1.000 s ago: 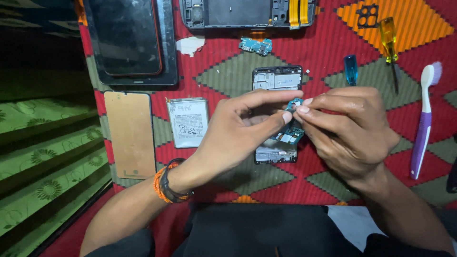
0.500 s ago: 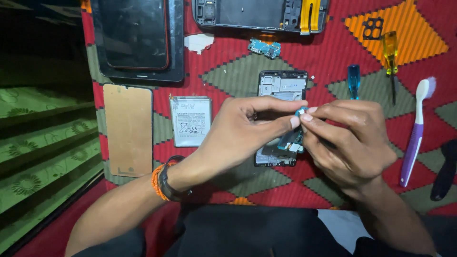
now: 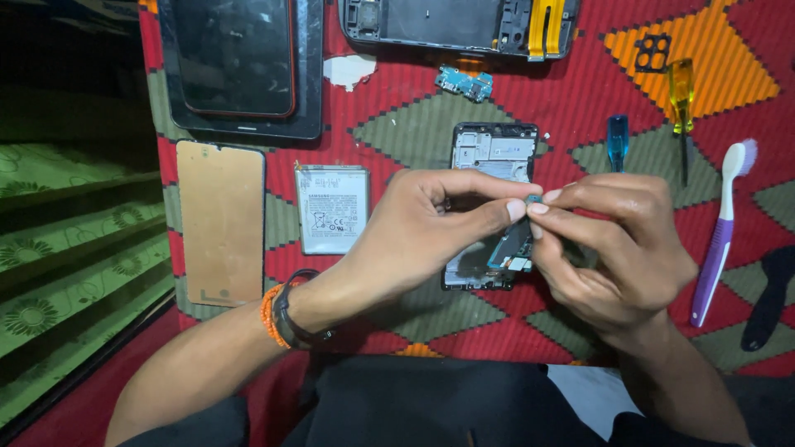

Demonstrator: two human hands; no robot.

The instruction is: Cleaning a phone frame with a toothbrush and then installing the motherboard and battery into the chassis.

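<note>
Left hand (image 3: 422,236) and right hand (image 3: 617,248), fingertips pinched together on a tiny teal component (image 3: 534,199), above an opened phone frame (image 3: 494,207), flat grey battery (image 3: 332,208), purple toothbrush (image 3: 722,232), red woven patterned rug (image 3: 397,124)

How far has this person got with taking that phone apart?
Well into it, by the look of things. The gold back cover, the battery and a small blue board already lie loose on the patterned cloth. Both hands, left hand and right hand, pinch a tiny part above the opened phone frame. That frame appears to hold more boards, so some work likely remains.
</note>
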